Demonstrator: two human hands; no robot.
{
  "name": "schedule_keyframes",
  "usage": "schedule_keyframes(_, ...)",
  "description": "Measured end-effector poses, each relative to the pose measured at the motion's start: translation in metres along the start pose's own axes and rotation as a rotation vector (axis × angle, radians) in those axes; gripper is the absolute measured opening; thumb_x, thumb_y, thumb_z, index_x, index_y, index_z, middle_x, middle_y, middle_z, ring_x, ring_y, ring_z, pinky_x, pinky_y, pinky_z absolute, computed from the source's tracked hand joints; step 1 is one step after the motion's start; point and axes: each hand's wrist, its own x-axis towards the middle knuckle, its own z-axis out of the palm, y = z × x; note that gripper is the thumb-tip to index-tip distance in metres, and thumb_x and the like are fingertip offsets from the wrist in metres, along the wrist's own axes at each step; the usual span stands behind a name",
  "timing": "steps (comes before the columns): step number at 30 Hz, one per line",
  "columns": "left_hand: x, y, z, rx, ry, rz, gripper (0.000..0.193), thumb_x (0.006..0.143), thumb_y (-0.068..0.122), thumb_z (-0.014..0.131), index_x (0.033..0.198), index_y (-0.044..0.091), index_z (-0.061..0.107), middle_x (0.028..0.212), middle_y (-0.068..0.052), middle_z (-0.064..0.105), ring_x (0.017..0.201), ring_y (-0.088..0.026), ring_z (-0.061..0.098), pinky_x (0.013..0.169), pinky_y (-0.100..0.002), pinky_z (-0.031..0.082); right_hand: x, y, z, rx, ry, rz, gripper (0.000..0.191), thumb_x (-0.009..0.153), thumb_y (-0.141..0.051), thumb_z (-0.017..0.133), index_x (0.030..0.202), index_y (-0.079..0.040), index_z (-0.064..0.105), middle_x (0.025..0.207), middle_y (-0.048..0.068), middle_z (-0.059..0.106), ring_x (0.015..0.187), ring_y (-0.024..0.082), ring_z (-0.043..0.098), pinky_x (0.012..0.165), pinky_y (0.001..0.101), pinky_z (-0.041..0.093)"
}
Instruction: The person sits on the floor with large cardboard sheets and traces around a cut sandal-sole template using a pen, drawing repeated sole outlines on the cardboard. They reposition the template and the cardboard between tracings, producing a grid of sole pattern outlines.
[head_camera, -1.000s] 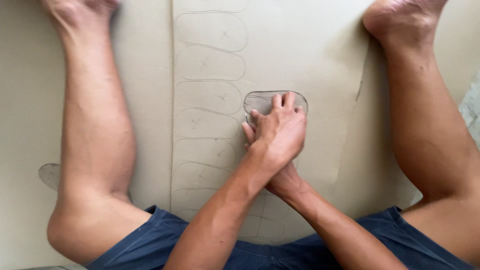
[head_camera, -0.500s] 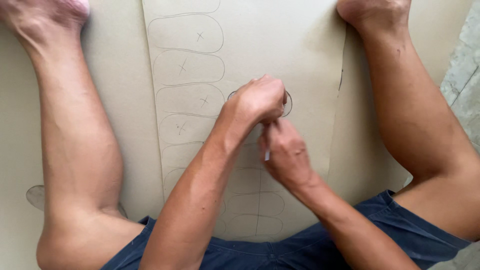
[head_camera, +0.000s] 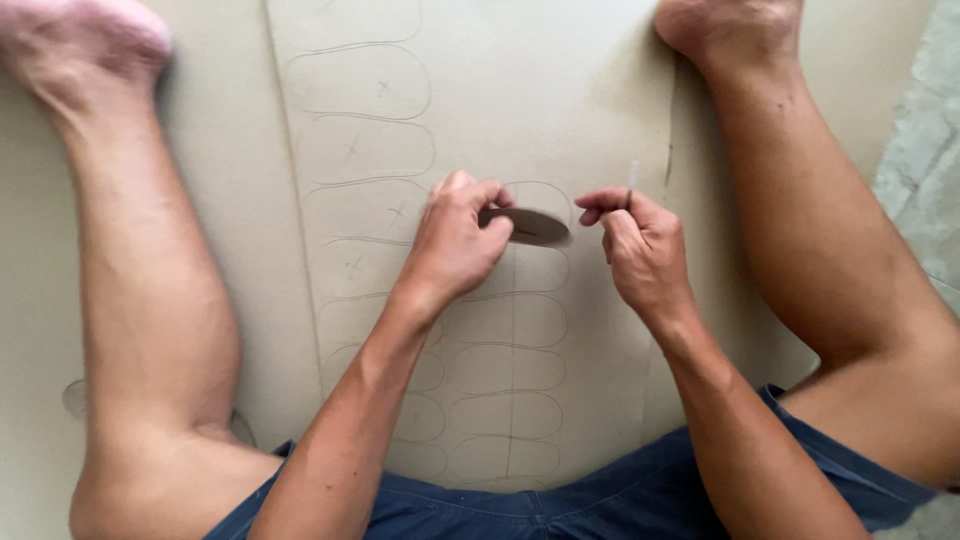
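Your left hand (head_camera: 455, 245) pinches a thin, flat, grey-brown oval template (head_camera: 528, 226) by its left end, grip closed on it between thumb and fingertips, holding it tilted just above the sheet. Your right hand (head_camera: 640, 250) sits just to the right of the template, apart from it, its grip narrow around a slim pale pencil (head_camera: 631, 182) that pokes up between the fingers. Beneath both hands lies a large beige sheet of flat material (head_camera: 560, 90), drawn with two columns of rounded oval outlines, several marked with small crosses; one outline lies right under the template. The sheet rests on a pale floor (head_camera: 30, 300). Your bare legs stretch along either side of the sheet, and dark blue shorts (head_camera: 560, 505) show at the bottom edge.
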Motion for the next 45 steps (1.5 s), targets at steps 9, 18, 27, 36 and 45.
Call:
schedule_keyframes(9,0.010,-0.006,-0.006,-1.043,0.393,-0.147,0.021,0.099,0.004,0.051,0.111,0.009,0.067,0.107,-0.009,0.071,0.101,-0.021,0.068,0.090,-0.038,0.058,0.050,0.003,0.025,0.475,-0.171,0.257,0.022,0.092,-0.009,0.072,0.111,0.001,0.067,0.082,0.003,0.072,0.053,0.005,0.046,0.048,0.0210,0.034)
schedule_keyframes(18,-0.005,-0.047,0.009,0.366,0.673,0.101,0.039,0.095,0.028,0.078,0.127,0.010,0.064,0.145,-0.017,0.047,0.145,-0.038,0.039,0.119,-0.053,0.037,0.064,0.001,0.032,0.070,0.115,-0.004,0.028,0.088,-0.010,0.077,0.112,-0.004,0.065,0.080,-0.001,0.068,0.057,0.003,0.052,0.048,0.0212,0.040)
schedule_keyframes(27,-0.007,-0.050,0.013,0.379,0.676,0.117,0.033,0.095,0.028,0.078,0.123,0.015,0.069,0.144,-0.015,0.050,0.144,-0.036,0.042,0.117,-0.052,0.038,0.063,0.014,0.028,-0.140,0.172,-0.113,0.026,0.088,-0.013,0.081,0.109,-0.001,0.072,0.095,0.001,0.066,0.079,0.007,0.058,0.071,0.0238,0.051)
schedule_keyframes(36,-0.006,-0.048,0.013,0.390,0.664,0.105,0.033,0.095,0.028,0.078,0.124,0.015,0.068,0.144,-0.014,0.049,0.145,-0.036,0.040,0.117,-0.053,0.036,0.063,0.016,0.027,-0.281,0.183,-0.227,0.026,0.088,-0.014,0.082,0.110,-0.001,0.074,0.101,0.005,0.066,0.087,0.012,0.063,0.078,0.0271,0.054)
schedule_keyframes(45,-0.001,-0.049,0.017,0.415,0.608,0.079,0.034,0.094,0.025,0.075,0.125,0.015,0.066,0.143,-0.017,0.050,0.143,-0.036,0.038,0.117,-0.055,0.033,0.063,0.016,0.027,-0.328,0.197,-0.242,0.025,0.086,-0.014,0.082,0.106,-0.002,0.072,0.098,0.006,0.066,0.085,0.015,0.064,0.078,0.0296,0.055)
